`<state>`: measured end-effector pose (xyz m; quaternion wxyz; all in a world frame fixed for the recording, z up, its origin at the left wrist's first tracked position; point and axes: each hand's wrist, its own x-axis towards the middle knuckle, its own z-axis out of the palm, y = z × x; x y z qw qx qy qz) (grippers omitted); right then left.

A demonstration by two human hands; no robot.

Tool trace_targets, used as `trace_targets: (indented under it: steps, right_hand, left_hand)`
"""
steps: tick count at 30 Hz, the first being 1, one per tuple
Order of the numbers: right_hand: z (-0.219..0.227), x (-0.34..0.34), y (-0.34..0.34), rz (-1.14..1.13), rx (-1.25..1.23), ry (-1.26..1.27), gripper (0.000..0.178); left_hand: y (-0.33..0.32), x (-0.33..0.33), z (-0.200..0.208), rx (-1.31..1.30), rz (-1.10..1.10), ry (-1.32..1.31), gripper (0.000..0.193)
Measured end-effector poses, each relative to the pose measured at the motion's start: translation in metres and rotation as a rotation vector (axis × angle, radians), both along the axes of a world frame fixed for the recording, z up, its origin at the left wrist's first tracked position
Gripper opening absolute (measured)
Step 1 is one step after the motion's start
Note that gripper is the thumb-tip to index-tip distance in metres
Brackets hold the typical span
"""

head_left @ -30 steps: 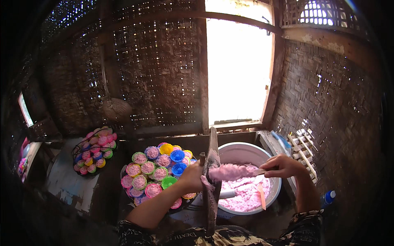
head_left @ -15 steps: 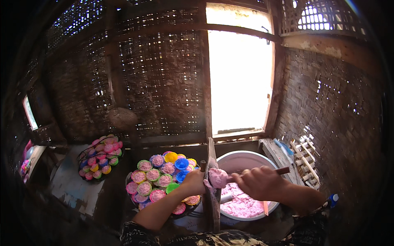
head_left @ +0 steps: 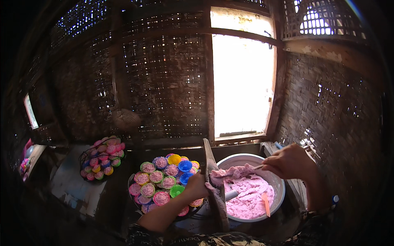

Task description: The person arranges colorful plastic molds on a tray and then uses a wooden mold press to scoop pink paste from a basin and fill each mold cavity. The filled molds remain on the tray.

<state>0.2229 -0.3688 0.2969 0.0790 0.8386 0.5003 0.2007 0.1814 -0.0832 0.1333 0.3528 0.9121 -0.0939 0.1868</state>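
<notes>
A long wooden plank [head_left: 209, 156] stands between the cups and the basin. At its left side my left hand [head_left: 196, 187] is closed round a wooden handle, mostly hidden by the fingers. My right hand [head_left: 285, 160], raised over the basin's far right, grips a thin flat stick [head_left: 257, 167]. A long lump of sticky pink dough [head_left: 238, 171] lies along the stick, reaching to the plank. Beneath is a wide pale basin [head_left: 280, 197] of pink dough [head_left: 246, 203]. A grey metal tube [head_left: 231, 195] juts from the plank over it.
An orange-pink spatula [head_left: 266, 204] leans inside the basin's near right. Colourful cups [head_left: 156, 176] topped with pink strands crowd a round tray on the left; a few, like the blue one [head_left: 185, 166], hold none. Another cup pile [head_left: 102, 158] sits farther left.
My right hand has moved right and up with the stick. The dough, a round lump by the plank before, now stretches along the stick. My left hand stays at the plank.
</notes>
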Motion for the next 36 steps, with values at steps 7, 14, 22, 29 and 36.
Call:
trace_targets:
  steps: [7,14,22,29,36]
  right_hand:
    - [-0.012,-0.002,0.044,0.075,-0.151,-0.052,0.021]
    - [-0.057,-0.010,0.059,0.491,0.031,-0.674,0.014]
    - [-0.071,-0.006,-0.004,0.115,0.922,-0.070,0.008]
    - [-0.168,-0.009,0.043,0.040,1.283,1.211,0.019]
    - [-0.144,-0.012,0.001,-0.330,0.978,0.674,0.024]
  left_hand:
    - [-0.013,-0.006,0.007,0.194,0.030,0.089,0.057]
    - [0.002,0.012,-0.011,0.116,-0.023,0.205,0.045]
    - [0.040,0.048,-0.047,-0.454,-0.254,-0.032,0.042]
    - [0.010,0.066,-0.077,-0.124,-0.174,-0.028,0.038]
    - [0.012,0.056,-0.057,-0.178,-0.099,-0.062,0.047]
